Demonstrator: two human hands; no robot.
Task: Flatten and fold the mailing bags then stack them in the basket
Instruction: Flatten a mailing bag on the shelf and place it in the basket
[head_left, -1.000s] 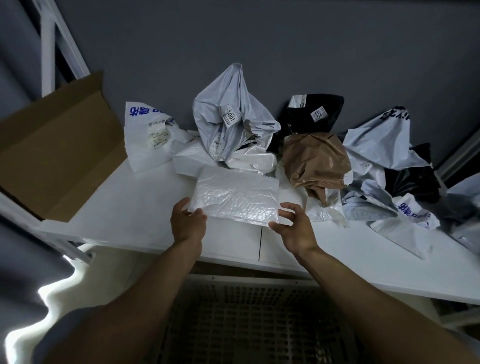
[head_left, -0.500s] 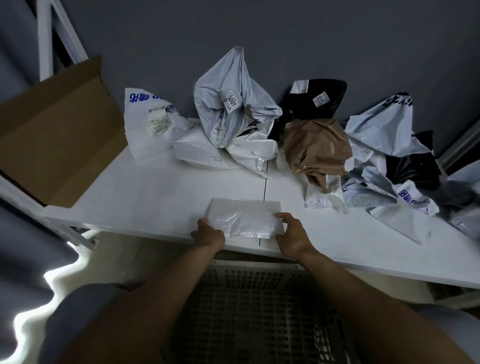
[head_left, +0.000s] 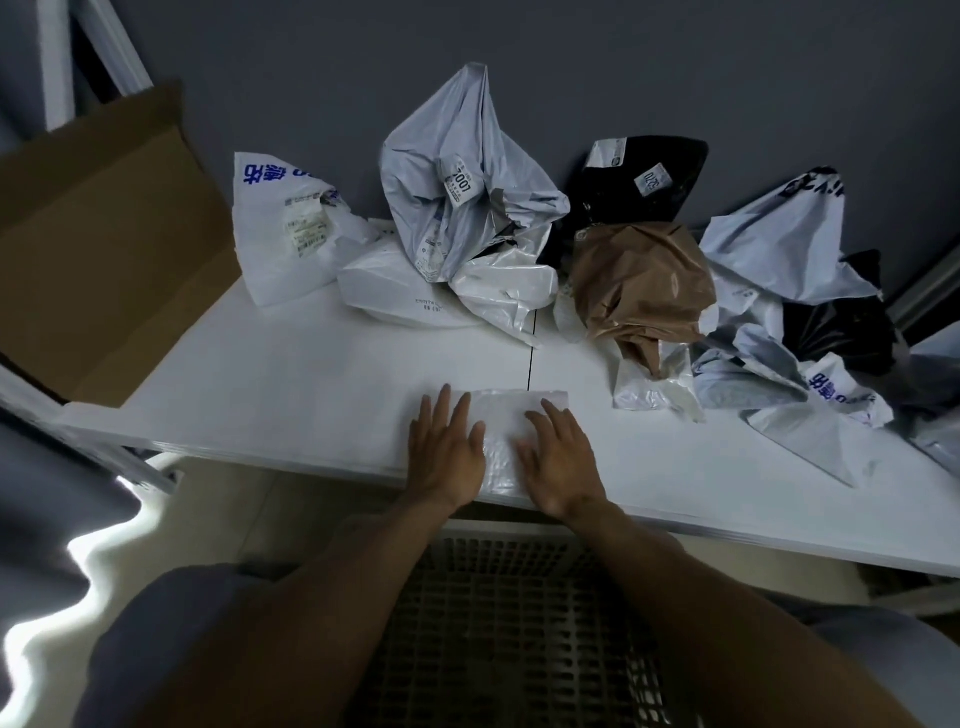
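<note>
Head camera shows your left hand (head_left: 447, 457) and right hand (head_left: 560, 463) lying flat, fingers straight and slightly spread, pressing the white bag (head_left: 501, 415) onto the near edge of the table (head_left: 311, 384), just above the basket (head_left: 519, 613), with crumpled bags (head_left: 641, 280) heaped by the wall.

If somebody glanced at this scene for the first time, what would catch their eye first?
First, the left hand and right hand, pressed flat side by side on a small folded white bag at the near edge of the table. Behind them, a heap of crumpled mailing bags fills the far side, a tall grey bag and a brown bag standing out. A slatted basket sits below the table edge, between the forearms.
</note>
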